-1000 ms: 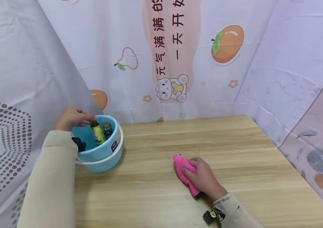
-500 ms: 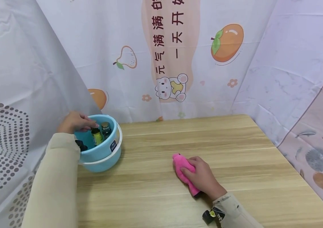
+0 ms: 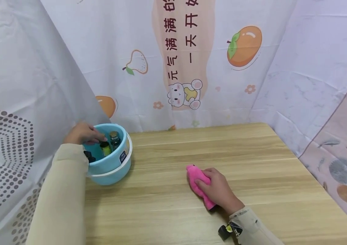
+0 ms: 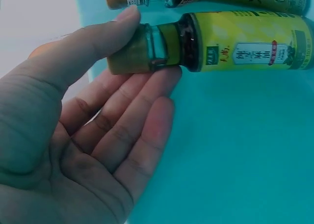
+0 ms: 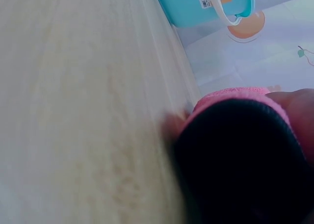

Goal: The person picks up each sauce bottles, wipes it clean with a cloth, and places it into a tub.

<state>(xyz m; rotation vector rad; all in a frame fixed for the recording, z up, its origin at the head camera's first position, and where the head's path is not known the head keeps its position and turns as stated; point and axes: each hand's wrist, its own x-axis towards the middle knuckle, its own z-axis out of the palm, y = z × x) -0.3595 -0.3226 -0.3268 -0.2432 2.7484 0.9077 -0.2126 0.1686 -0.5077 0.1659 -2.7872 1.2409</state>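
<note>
My left hand [image 3: 82, 133] reaches into a light blue bucket [image 3: 107, 164] on the left of the table. Its thumb and fingers pinch the cap of a sesame oil bottle [image 4: 245, 42] with a yellow-green label. Beside that, a dark glass bottle [image 3: 114, 140] with a gold cap stands in the bucket. My right hand [image 3: 219, 190] holds a pink plush object [image 3: 197, 180] down at the tabletop, right of the middle. In the right wrist view, its dark end [image 5: 240, 160] faces the camera and hides much of the hand.
The bucket's white handle [image 3: 130, 149] hangs around its right side. Wood-grain tabletop [image 3: 149, 211] stretches between bucket and plush object. Printed curtains [image 3: 136, 92] enclose the back and sides.
My left hand has lowered the sesame oil bottle deeper into the bucket, moving slightly right and down. My right hand and the plush object have stayed put.
</note>
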